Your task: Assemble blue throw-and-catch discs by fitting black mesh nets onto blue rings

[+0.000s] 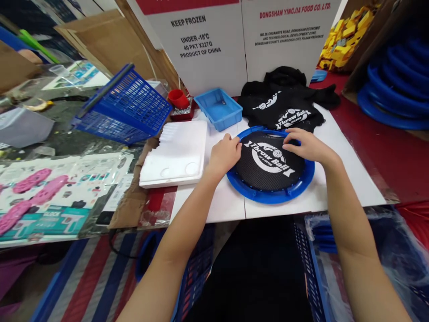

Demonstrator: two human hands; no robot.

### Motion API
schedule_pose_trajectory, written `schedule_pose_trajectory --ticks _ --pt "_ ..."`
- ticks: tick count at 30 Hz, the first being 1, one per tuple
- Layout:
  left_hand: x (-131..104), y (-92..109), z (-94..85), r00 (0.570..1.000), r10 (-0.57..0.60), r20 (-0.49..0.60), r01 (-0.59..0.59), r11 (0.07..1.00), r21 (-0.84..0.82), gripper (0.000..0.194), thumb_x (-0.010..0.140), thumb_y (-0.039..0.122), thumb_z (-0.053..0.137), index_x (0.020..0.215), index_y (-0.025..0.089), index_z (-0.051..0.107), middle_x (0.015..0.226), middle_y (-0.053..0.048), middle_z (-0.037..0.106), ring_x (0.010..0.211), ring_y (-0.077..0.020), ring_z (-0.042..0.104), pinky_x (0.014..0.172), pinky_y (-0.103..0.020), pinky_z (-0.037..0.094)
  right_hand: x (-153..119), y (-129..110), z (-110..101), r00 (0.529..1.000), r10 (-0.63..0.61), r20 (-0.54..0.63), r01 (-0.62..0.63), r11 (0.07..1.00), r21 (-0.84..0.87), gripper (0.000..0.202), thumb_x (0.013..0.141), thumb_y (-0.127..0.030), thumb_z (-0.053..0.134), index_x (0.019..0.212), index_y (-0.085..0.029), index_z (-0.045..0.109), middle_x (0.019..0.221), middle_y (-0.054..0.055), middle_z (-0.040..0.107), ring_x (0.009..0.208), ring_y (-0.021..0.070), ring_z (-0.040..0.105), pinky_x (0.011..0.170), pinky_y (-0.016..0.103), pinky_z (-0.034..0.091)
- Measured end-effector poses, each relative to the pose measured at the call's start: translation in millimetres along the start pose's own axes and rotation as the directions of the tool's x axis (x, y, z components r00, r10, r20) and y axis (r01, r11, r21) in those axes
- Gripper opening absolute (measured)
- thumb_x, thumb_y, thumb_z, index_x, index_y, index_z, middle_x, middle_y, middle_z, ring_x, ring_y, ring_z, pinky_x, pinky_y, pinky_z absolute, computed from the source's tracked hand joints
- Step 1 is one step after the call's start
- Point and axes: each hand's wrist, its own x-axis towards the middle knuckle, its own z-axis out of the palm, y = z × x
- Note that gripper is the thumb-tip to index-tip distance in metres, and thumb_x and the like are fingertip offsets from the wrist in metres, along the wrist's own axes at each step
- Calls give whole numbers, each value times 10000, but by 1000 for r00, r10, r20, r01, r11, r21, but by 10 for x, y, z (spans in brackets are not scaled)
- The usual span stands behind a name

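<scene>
A round blue plastic ring (268, 197) lies on the white board in front of me, with a black "Throw Ball" mesh (264, 165) stretched across it. At the ring's upper left, my left hand (225, 155) is closed on the rim. My right hand (303, 144) is at the upper right, its thumb and fingers pinched at the mesh's edge beside the rim. A narrow white gap shows between mesh and ring along the top. Behind the ring lies a pile of loose black printed mesh pieces (291, 100).
A light-blue tray (219, 109), a red cup (178, 99) and a white foam block (177, 156) stand to the left, near a tilted blue basket (134, 107). Blue rings (395, 89) are stacked at right; yellow parts (348, 38) fill a box behind. White cartons (228, 53) stand at the back.
</scene>
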Motion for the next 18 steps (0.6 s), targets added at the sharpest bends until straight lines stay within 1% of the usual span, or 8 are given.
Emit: schedule_pose_trajectory --ticks 4,7,9,11,12,15,17,18 --pt "0 -28 -123 998 51 20 -52 998 25 450 1054 490 576 805 177 780 1128 -172 644 1077 -359 631 1001 -556 525 48 82 211 997 72 -8 -73 989 -129 443 981 -480 688 1348 -240 752 1689 158 458 1582 485 351 1294 720 300" --pt "14 22 -145 991 112 70 -113 994 0 479 1048 497 600 712 188 743 1078 -143 675 1050 -327 635 1032 -544 517 33 78 233 995 92 47 -82 981 -173 554 971 -519 709 1456 -251 701 1694 173 434 1586 500 330 1300 719 293" --pt "25 45 -122 982 172 80 -168 984 -59 375 1029 476 642 811 196 763 1097 -131 689 1061 -313 642 1039 -524 526 -8 50 177 988 122 100 -103 978 -179 690 904 -570 789 1527 -308 648 1698 160 423 1581 519 327 1288 735 308" --pt "30 51 -81 961 261 95 -247 959 -141 283 1001 470 689 1056 210 790 1271 -143 681 1205 -333 625 1109 -534 506 -56 18 112 975 151 161 -122 977 -172 820 819 -613 868 1560 -374 611 1741 135 361 1590 555 292 1271 774 308" --pt "30 51 -60 942 313 122 -288 940 -182 334 989 480 707 1194 226 775 1398 -150 645 1310 -347 589 1163 -549 476 -76 3 90 970 152 192 -121 979 -166 833 790 -623 891 1545 -395 623 1769 117 318 1605 569 256 1271 789 293" --pt "25 49 -23 872 420 252 -352 895 -273 505 969 524 722 1417 293 703 1652 -131 487 1534 -376 424 1280 -604 354 -93 -35 98 958 113 262 -79 988 -136 715 791 -631 894 1437 -382 717 1815 72 245 1660 552 139 1303 784 241" --pt "31 59 -33 846 437 306 -353 888 -294 526 940 529 747 1410 298 706 1633 -129 506 1540 -385 406 1283 -618 342 -63 -54 159 960 68 271 -36 992 -122 633 835 -638 857 1382 -336 757 1806 85 286 1676 516 140 1321 756 238" --pt "40 67 -46 840 442 316 -354 887 -298 523 919 520 765 1381 281 716 1578 -138 546 1511 -385 430 1268 -611 364 -40 -59 198 966 39 256 -10 993 -116 588 872 -631 824 1362 -312 770 1789 102 330 1670 500 190 1322 739 258"
